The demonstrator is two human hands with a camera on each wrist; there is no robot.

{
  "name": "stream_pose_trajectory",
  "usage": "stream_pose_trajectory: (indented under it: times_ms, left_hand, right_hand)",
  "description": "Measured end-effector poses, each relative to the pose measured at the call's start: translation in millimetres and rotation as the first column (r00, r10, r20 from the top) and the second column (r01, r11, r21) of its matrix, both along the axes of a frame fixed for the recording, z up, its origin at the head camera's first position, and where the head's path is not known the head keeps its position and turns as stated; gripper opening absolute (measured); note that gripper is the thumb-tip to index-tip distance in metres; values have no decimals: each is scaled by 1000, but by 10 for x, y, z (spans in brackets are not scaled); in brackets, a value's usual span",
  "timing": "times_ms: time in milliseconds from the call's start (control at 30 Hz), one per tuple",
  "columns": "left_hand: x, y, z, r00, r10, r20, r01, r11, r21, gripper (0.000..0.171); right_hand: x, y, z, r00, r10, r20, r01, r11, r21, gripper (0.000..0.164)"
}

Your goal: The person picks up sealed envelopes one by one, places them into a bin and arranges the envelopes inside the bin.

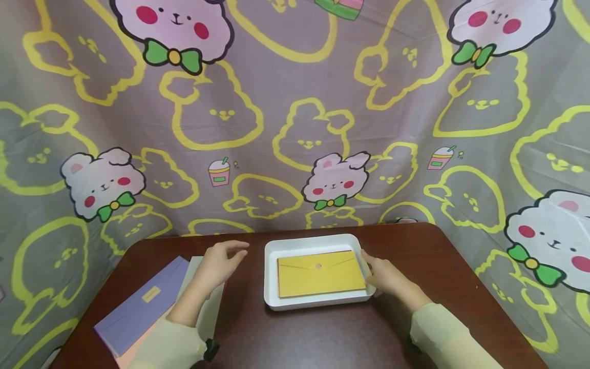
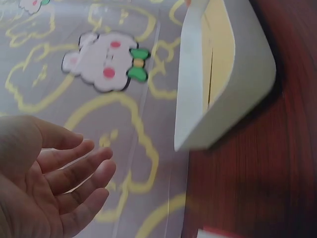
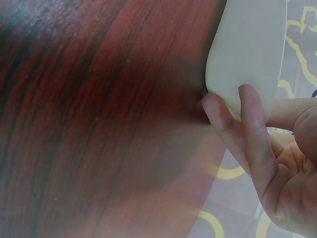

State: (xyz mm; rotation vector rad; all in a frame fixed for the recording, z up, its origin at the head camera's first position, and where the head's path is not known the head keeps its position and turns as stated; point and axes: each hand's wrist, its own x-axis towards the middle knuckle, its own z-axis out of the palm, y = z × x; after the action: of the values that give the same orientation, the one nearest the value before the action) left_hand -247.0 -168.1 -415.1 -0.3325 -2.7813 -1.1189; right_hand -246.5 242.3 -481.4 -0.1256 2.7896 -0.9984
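A white tray (image 1: 318,304) sits on the table with a yellow envelope (image 1: 318,281) inside it; a thin reddish edge shows under the envelope's left side. My right hand (image 3: 277,163) grips the tray's right end, fingers against the outer wall and thumb at the rim. To the left of the tray, my left hand (image 1: 221,265) hovers with loosely bent fingers and holds nothing. Below that hand and forearm lies a pale grey envelope (image 1: 209,315), partly hidden. Beside it a purple envelope (image 1: 143,302) rests at an angle, with a pinkish one (image 1: 123,357) peeking out underneath.
The dark red-brown table (image 1: 276,338) has a back edge close behind the tray. A patterned curtain (image 1: 286,154) with bunny faces hangs behind and at both sides.
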Motion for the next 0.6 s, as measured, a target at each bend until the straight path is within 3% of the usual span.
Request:
stream_pose_trajectory:
  times_ms: [333, 467, 600]
  left_hand:
    - [46, -587, -59, 997, 75, 26, -75, 997, -3, 29]
    - [89, -773, -134, 997, 75, 29, -75, 997, -14, 29]
    - [144, -951, -240, 993, 81, 81, -78, 996, -42, 32]
  right_hand:
    - [-19, 7, -8, 999, -15, 33, 14, 1000, 17, 79]
    - [-12, 3, -28, 1000, -8, 23, 8, 1000, 6, 79]
    - [2, -1, -18, 1000, -7, 22, 7, 1000, 3, 79]
